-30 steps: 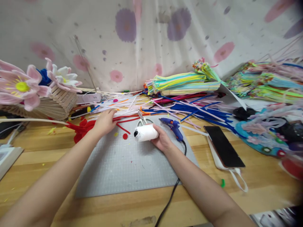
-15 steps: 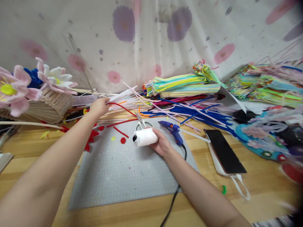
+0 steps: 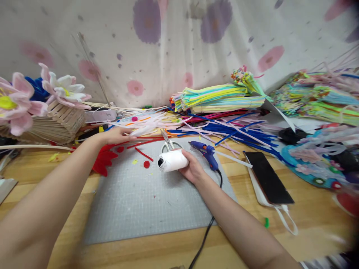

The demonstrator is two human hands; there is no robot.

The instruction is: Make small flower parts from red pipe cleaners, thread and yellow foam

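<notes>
My right hand (image 3: 192,166) is wrapped round the right end of a white roll (image 3: 174,160) with a dark core, held above the grey cutting mat (image 3: 146,201). My left hand (image 3: 120,135) is over the far left of the mat, beside white fuzzy stems (image 3: 144,129); its fingers are blurred, and whether they grip anything is unclear. White-handled scissors (image 3: 167,143) lie just behind the roll. Red stems (image 3: 144,154), a red disc (image 3: 146,164) and a red petalled piece (image 3: 103,161) lie near the left hand.
A blue glue gun (image 3: 206,153) with a black cord rests on the mat's right side. Further right lies a phone (image 3: 269,179). Bundled coloured stems (image 3: 215,97) line the back; pink flowers (image 3: 22,101) stand at the left.
My left hand has come down and slightly nearer, and its fingers have extended to the right. Stems that it was holding at the back now lie lower. My right hand and the roll have barely moved.
</notes>
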